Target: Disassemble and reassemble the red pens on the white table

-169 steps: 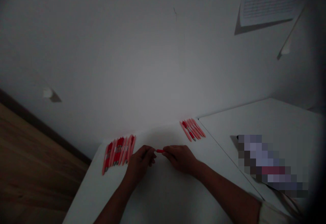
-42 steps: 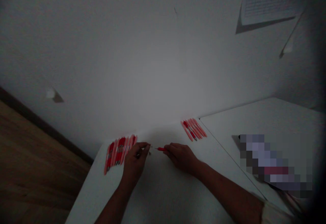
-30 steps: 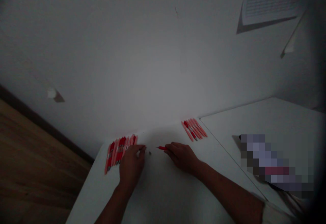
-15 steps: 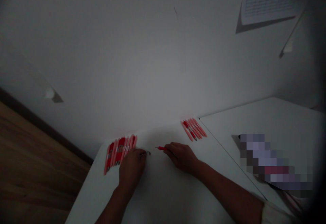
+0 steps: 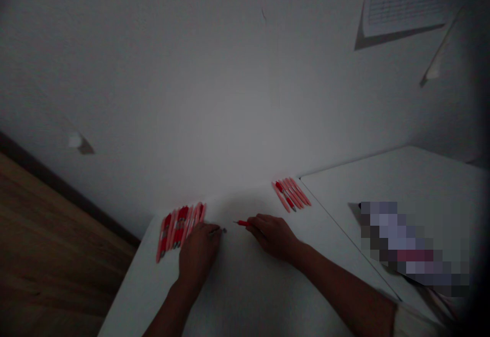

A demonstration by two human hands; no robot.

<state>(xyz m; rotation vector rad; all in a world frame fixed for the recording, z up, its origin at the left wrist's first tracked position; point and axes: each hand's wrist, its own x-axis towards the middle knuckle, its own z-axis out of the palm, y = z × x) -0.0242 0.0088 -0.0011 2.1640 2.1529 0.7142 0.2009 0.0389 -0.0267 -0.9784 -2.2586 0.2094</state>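
The scene is dim. My right hand (image 5: pixel 273 236) rests on the white table (image 5: pixel 245 286), fingers closed on a red pen part (image 5: pixel 242 222) that pokes out to the left. My left hand (image 5: pixel 199 253) lies knuckles up just left of it, its fingertips pinched over a small dark piece (image 5: pixel 223 230) on the tabletop. A row of red and pink pens (image 5: pixel 179 225) lies beside the left hand at the table's far left. A smaller group of red and pink pens (image 5: pixel 291 194) lies at the far edge, beyond the right hand.
A second white table (image 5: pixel 401 178) adjoins on the right, with a blurred-out object (image 5: pixel 409 247) on it. The white wall (image 5: pixel 214 97) rises right behind the tables, a sheet of paper (image 5: pixel 406 0) fixed high on it. Wooden floor (image 5: pixel 46 255) lies to the left.
The hands, joined on the red pen at first, have drawn apart. My left hand moved left and down to the table by the small dark piece; my right hand has stayed still with the red part.
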